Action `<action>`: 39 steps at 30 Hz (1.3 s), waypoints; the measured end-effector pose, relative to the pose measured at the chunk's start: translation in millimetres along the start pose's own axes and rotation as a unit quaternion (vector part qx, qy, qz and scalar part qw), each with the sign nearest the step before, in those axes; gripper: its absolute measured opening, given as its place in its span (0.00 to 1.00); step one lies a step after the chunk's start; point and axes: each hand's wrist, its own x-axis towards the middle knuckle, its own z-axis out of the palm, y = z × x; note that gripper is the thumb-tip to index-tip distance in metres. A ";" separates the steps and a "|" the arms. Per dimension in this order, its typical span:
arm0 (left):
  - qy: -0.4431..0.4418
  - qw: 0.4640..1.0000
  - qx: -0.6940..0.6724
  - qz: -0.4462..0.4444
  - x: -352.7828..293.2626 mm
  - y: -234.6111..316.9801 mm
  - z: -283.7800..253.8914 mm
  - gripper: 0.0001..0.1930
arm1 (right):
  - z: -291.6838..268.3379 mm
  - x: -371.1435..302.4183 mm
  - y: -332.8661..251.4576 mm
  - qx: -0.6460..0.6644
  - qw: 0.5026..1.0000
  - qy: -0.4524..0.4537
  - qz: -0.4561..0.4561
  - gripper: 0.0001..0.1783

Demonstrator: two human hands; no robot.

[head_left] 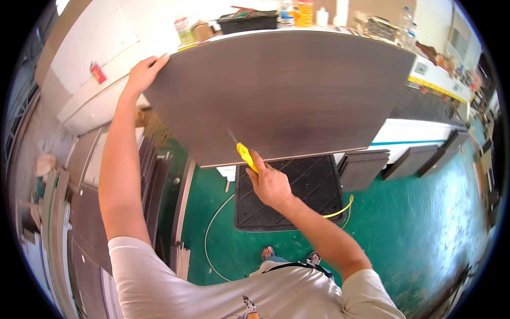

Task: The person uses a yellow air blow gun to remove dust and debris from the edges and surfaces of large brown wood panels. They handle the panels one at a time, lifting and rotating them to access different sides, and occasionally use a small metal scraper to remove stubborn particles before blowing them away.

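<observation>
A large dark grey-brown panel (287,95) stands tilted in front of me, its pale lower edge toward me. My left hand (146,73) grips the panel's far left corner, with its thumb and fingers at the edge. In my right hand (272,183) is a yellow utility knife (245,156), the fingers wrapped round its handle. The knife's thin blade points up and away, over the lower left part of the panel's face. Whether the blade touches the surface I cannot tell.
Below the panel lies a black ribbed mat or platform (289,199) on the green floor (393,226), beside a yellow hose (337,213). Dark boards (364,169) lean at the right, and more stacked boards (90,212) stand at the left. Behind are a black bin (247,22) and bottles (304,13).
</observation>
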 end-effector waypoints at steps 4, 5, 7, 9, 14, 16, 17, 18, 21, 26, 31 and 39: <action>-0.022 1.000 0.016 -0.007 13.2 27.4 6.8 0.40 | -2.2 -20.7 67.3 -0.109 0.985 -0.126 0.029 0.30; -0.017 0.999 0.032 -0.008 18.7 28.9 8.9 0.40 | -0.1 -26.6 79.3 -0.130 0.981 -0.139 -0.021 0.29; -0.012 0.999 0.049 -0.011 16.1 31.4 14.8 0.43 | -37.3 -27.9 39.7 -0.045 0.999 0.013 0.022 0.30; -0.037 0.997 0.068 -0.011 12.9 70.3 28.3 0.44 | -79.5 -30.2 23.0 0.022 0.988 0.152 0.010 0.30; 0.012 0.992 0.092 0.088 22.2 155.3 80.3 0.44 | -83.8 -44.0 84.5 -0.146 0.973 -0.169 0.062 0.29; 0.004 0.990 0.110 0.087 21.7 178.6 92.3 0.43 | -88.9 -58.3 80.4 -0.086 0.991 -0.061 0.083 0.30; 0.012 0.990 0.100 0.099 19.4 186.6 98.3 0.43 | -95.8 -65.0 73.2 -0.047 0.996 0.034 0.060 0.30; 0.013 0.991 0.094 0.096 17.6 194.3 104.0 0.43 | -100.1 -69.9 69.0 -0.008 0.991 0.129 0.037 0.30; 0.007 0.992 0.078 0.103 25.4 222.6 115.9 0.43 | -108.8 -73.9 82.4 -0.004 0.990 0.127 0.065 0.30; 0.037 0.988 0.095 0.119 26.3 243.8 130.8 0.44 | -105.5 -102.6 118.9 0.014 0.982 0.115 0.150 0.29; 0.030 0.987 0.095 0.126 24.9 259.6 134.0 0.43 | -94.6 -104.9 152.6 0.075 0.979 0.080 0.172 0.31; 0.074 0.982 0.107 0.134 19.6 260.6 140.0 0.42 | -90.0 -153.1 231.8 0.181 0.906 0.214 0.317 0.31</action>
